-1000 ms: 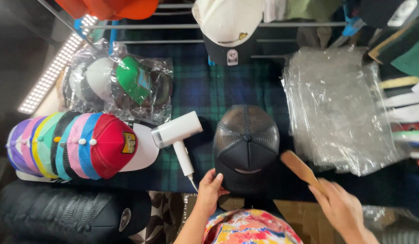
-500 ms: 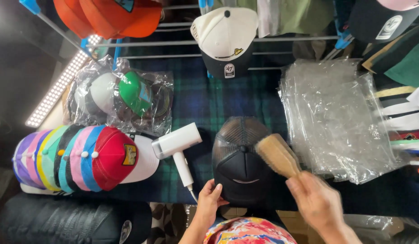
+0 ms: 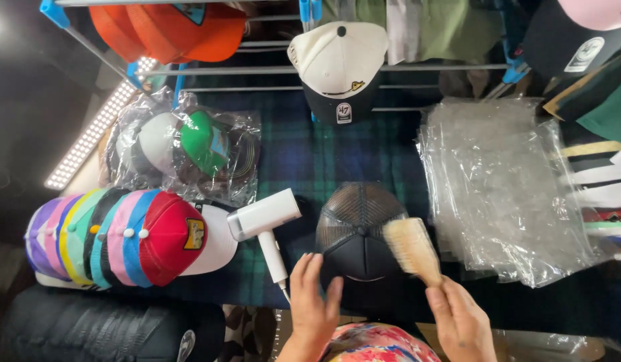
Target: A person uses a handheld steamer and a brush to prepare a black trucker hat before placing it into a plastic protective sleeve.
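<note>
While I watch remotely, left hand flat on black cap, right hand clamped on brush, bristles touching cap's right side.

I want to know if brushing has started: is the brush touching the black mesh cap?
Touching. The head view shows the bristles of the brush, held in the right hand, pressed on the front panel of the black mesh cap.

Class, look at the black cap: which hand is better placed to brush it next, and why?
Probably the right hand: it holds the brush with bristles over the black cap. The left hand only steadies the cap's edge.
</note>
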